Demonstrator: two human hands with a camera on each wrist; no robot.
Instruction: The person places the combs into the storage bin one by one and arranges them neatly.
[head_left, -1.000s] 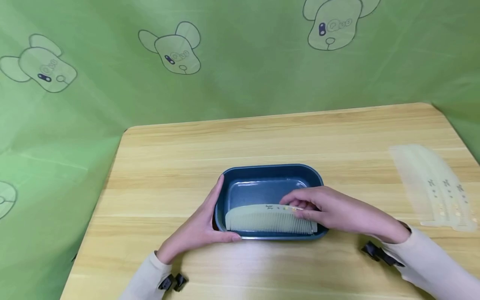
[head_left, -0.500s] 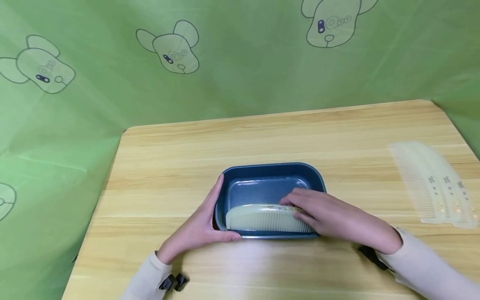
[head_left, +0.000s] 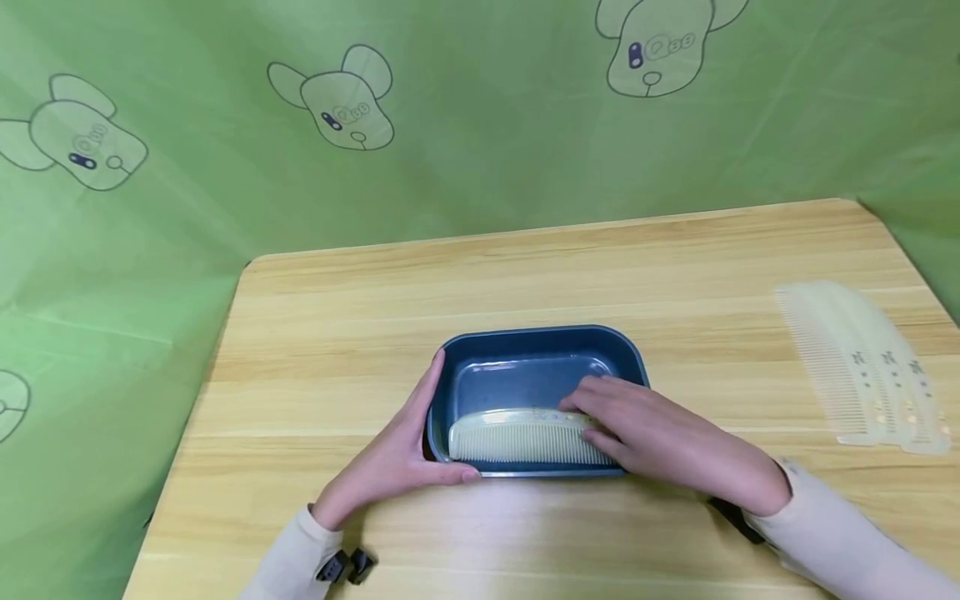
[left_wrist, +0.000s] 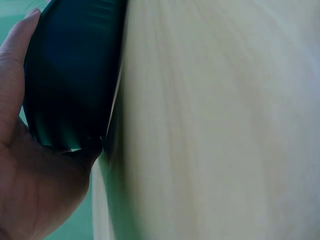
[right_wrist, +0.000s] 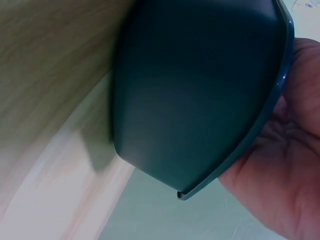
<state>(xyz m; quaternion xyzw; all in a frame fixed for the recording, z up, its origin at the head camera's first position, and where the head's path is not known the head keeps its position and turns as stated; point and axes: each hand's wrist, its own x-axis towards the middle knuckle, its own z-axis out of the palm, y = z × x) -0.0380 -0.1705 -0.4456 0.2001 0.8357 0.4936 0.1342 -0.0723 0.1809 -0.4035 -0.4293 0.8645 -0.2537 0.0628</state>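
A dark blue rectangular tray (head_left: 517, 333) sits on the wooden table. My left hand (head_left: 397, 450) grips its left end, thumb along the front rim and fingers along the left side; the left wrist view shows this hand around the tray's (left_wrist: 75, 75) end. Inside, a pale translucent comb (head_left: 525, 437) lies lengthwise by the front wall, teeth toward me. My right hand (head_left: 637, 425) reaches over the tray's right end and pinches the comb's right part, hiding that end. In the right wrist view the tray's wall (right_wrist: 190, 100) hides the fingertips.
Several similar combs (head_left: 847, 358) lie overlapping in a fan at the table's (head_left: 337, 333) right side. A green curtain (head_left: 487, 150) with printed mouse-like heads hangs behind the table and along its left side.
My right hand has turned and settled slightly lower over the tray's right end, covering more of the comb. The comb's back has tilted a little. My left hand keeps its grip on the tray.
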